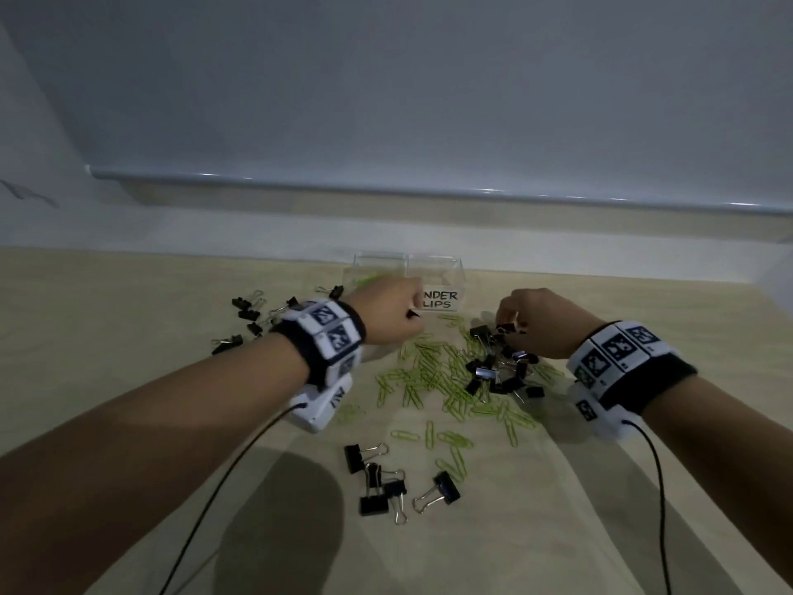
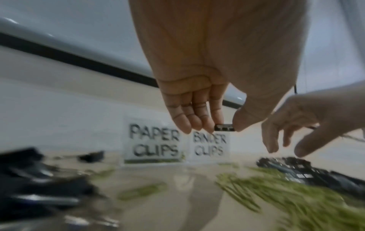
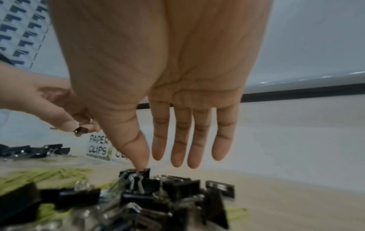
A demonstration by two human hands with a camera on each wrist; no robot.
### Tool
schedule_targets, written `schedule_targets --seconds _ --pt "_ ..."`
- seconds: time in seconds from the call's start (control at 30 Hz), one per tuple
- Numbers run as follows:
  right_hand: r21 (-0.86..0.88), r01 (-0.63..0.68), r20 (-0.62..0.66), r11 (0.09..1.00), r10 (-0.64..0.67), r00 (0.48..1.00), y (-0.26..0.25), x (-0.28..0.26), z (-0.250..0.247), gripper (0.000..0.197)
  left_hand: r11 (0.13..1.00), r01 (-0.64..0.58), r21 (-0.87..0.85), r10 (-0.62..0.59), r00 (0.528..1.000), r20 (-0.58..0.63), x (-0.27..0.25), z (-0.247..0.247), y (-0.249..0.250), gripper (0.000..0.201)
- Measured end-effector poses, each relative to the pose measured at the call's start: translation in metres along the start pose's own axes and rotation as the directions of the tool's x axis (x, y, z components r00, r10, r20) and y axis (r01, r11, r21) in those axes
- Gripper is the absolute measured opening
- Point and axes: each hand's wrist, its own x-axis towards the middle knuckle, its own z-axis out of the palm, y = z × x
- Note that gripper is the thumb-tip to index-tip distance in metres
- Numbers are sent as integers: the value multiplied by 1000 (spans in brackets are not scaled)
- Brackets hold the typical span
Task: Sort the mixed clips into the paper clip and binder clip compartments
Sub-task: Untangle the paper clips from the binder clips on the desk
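A clear two-compartment box (image 1: 446,268) stands at the back of the table, labelled PAPER CLIPS (image 2: 155,140) on the left and BINDER CLIPS (image 2: 209,145) on the right. My left hand (image 1: 410,309) hovers just in front of it and pinches a small black binder clip (image 2: 224,127) between index finger and thumb. My right hand (image 3: 158,164) hangs over a pile of black binder clips (image 1: 497,371) with its fingers straight. Its thumb tip touches the top clip (image 3: 141,171). Green paper clips (image 1: 433,375) lie scattered between the hands.
More black binder clips lie in a group near the front (image 1: 386,483) and another at the left (image 1: 249,311). The wooden table (image 1: 128,294) meets a white wall with a ledge (image 1: 386,186) behind the box. Wrist cables trail toward me.
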Motion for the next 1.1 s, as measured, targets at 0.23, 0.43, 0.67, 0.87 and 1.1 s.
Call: schedule_targets --seconds 0.23,0.43,0.67,0.87,1.1 --pt "-16 78 58 997 -77 995 -48 25 1 39 918 240 315 -276 958 75 -39 -35 -66 9" --pt "-155 41 122 987 -22 992 -75 29 15 35 871 188 454 -269 955 121 -28 -12 -57 18" --pt "-120 236 157 964 -217 964 -86 8 24 60 931 112 346 -180 968 172 -32 4 -45 22" --pt "21 249 129 968 -249 960 -80 5 5 50 989 -57 134 19 964 267 -47 10 -27 51" --pt "-2 236 249 972 -228 941 -94 10 16 65 996 63 66 -78 962 261 -36 26 -6 87"
